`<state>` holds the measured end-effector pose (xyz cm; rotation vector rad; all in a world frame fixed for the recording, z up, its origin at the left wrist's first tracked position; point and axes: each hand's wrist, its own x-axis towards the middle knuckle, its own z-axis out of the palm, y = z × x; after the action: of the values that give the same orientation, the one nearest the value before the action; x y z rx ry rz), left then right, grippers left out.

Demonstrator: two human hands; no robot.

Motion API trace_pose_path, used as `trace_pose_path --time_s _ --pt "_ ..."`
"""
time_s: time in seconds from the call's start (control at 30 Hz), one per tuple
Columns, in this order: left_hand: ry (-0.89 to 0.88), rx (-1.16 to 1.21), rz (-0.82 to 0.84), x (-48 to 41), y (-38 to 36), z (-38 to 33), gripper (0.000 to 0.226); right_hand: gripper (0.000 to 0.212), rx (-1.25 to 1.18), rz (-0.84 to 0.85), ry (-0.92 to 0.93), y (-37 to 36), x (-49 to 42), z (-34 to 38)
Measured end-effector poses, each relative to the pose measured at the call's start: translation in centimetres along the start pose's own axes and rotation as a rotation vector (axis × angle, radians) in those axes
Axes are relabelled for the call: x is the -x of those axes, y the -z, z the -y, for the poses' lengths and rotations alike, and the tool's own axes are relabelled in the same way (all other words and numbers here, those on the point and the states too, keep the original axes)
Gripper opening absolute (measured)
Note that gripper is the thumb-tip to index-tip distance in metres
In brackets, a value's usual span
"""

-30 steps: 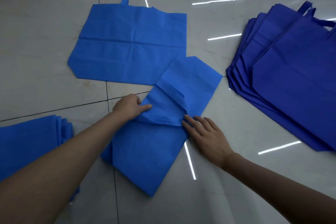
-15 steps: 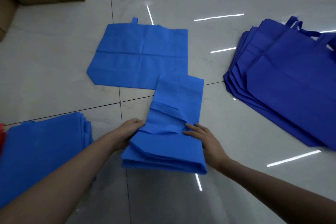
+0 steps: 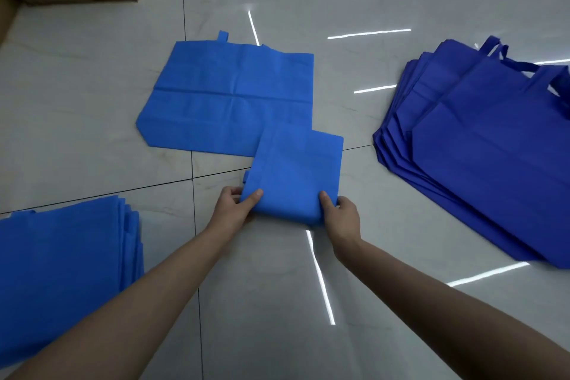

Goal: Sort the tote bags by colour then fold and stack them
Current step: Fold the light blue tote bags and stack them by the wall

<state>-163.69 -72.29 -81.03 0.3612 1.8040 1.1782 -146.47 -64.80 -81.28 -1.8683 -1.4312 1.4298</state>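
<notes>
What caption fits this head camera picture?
Left hand and right hand grip a folded blue tote bag over the tiled floor, an unfolded bag behind.

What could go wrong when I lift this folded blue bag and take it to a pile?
1. The left hand and right hand pinch only the near edge of the folded bag, so its layers may flop open when lifted.
2. Its far corner overlaps the flat bag; sliding could drag that one.
3. The dark blue pile is close in shade; it likely belongs on the lighter stack.
</notes>
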Motion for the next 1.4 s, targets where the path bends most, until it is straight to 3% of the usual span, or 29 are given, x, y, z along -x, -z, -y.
trace_pose_path --time_s 0.13,0.2,0.27,0.33,0.4,0.47,0.57,0.63,0.67,0.7,0.83,0.93,1.07,1.2,1.3,1.4 --pt "-0.029 0.015 -0.067 -0.7 -0.8 0.3 0.040 0.033 -0.054 0.009 -0.113 -0.2 -0.7 0.2" --pt "-0.062 -0.062 -0.071 -1.2 -0.5 0.6 0.037 0.039 0.039 0.004 -0.096 0.2 -0.3 1.1" --pt "-0.122 -0.210 -0.038 -1.6 0.2 0.2 0.035 0.051 0.320 -0.178 0.194 1.1 -0.3 2.0" --pt "-0.199 -0.409 0.046 -2.4 1.4 -0.4 0.035 0.050 0.577 -0.308 0.719 1.8 -0.8 2.7" --pt "-0.251 -0.602 0.103 -3.1 2.5 -0.9 0.034 0.043 0.795 -0.192 1.077 1.8 -2.2 2.4" --pt "-0.270 -0.701 0.111 -3.4 3.0 -1.2 0.035 0.047 0.965 0.042 1.168 1.0 -3.3 1.0" --pt "-0.375 -0.899 -0.108 -2.8 2.1 -1.0 0.044 0.058 1.124 0.218 1.053 -0.4 -3.7 -1.0" --pt "-0.514 -1.072 -0.326 -1.5 -0.1 0.5 0.044 0.058 1.144 0.198 0.962 -1.1 -3.7 -1.8" --pt "-0.572 -1.111 -0.349 -0.7 -1.7 1.7 0.040 0.054 1.138 0.166 0.951 -1.3 -3.8 -2.1" --pt "-0.599 -1.136 -0.316 0.2 -3.3 2.9 0.037 0.051 1.131 0.137 0.954 -1.4 -3.8 -2.3" --pt "-0.485 -1.284 -0.207 1.7 -6.0 5.8 0.061 0.050 1.121 0.112 0.955 -1.4 -4.1 -2.8" --pt "-0.493 -1.315 -0.196 1.5 -5.9 6.2 0.064 0.050 1.101 0.105 0.960 -1.4 -3.6 -2.5" --pt "-0.525 -1.256 -0.208 1.1 -5.7 6.4 0.059 0.033 1.038 -0.020 1.057 -3.5 -5.1 1.0" --pt "-0.591 -1.213 -0.254 0.9 -5.0 6.5 0.056 0.052 1.105 0.339 1.174 -5.2 -7.3 2.1" --pt "-0.580 -1.261 -0.273 1.1 -5.2 6.7 0.060 0.053 1.115 0.236 1.039 -5.1 -7.8 1.9" --pt "-0.501 -1.284 -0.300 1.3 -5.2 6.9 0.066 0.054 1.048 0.043 0.723 -3.9 -9.6 2.6"
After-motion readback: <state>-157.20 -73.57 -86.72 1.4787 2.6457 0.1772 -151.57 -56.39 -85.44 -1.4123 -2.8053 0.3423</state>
